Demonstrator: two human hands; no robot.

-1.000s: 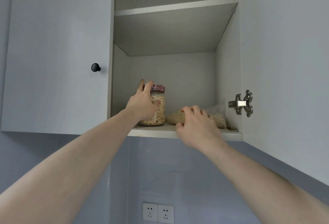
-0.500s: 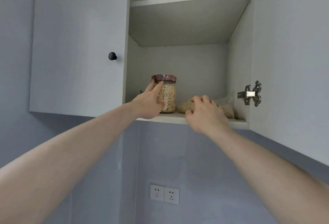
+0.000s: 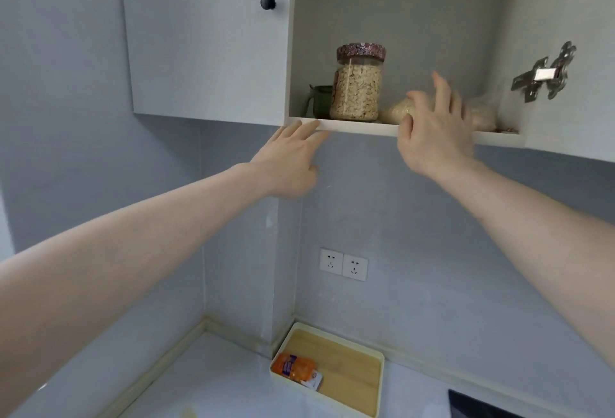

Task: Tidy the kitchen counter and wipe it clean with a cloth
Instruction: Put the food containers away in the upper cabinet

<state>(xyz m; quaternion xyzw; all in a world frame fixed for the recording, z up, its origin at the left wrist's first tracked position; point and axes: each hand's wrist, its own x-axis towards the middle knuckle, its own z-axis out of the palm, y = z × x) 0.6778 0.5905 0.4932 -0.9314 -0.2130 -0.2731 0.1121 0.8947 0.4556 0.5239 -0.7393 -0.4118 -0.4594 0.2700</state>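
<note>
A clear jar of oats (image 3: 356, 83) with a patterned lid stands upright on the bottom shelf (image 3: 362, 126) of an open wall cupboard. To its right lies a clear bag of grain (image 3: 482, 115), partly hidden by my right hand (image 3: 432, 131), which hovers in front of it with fingers spread and holds nothing. My left hand (image 3: 289, 160) is below the shelf's front edge, fingers straight, tips at the edge, empty. A dark green cup (image 3: 319, 100) stands behind the jar on its left.
The cupboard's right door (image 3: 572, 51) stands open with a metal hinge (image 3: 545, 76); the left door (image 3: 206, 35) is closed, with a black knob (image 3: 268, 0). Below, on the white counter (image 3: 216, 391), a wooden-bottomed tray (image 3: 352, 371) holds an orange packet (image 3: 294, 366). Wall sockets (image 3: 343, 264) sit on the backsplash.
My left hand has let go of the jar and dropped below the shelf edge. My right hand has lifted off the bag and opened. The view has tilted down, showing the counter.
</note>
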